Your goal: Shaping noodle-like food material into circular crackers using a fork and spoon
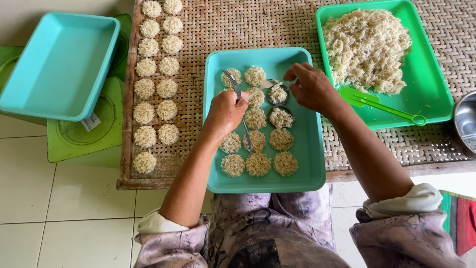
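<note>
Sixteen noodle discs [157,89] are laid out on the woven surface [277,25], about eleven in the teal tray [310,149]; much loose noodle [367,47] is left. Left hand [225,111] is closed on a fork [242,116], right hand [312,87] pinched at a small round mould [277,94]

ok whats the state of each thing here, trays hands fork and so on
left hand: gripping a fork, tines up
right hand: fingers pinched at a small round mould
teal tray: partly filled with noodle rounds
green tray: holds a loose noodle heap and green tongs
second teal tray: empty, tilted on green stools
woven mat: two columns of rounds at its left
</note>
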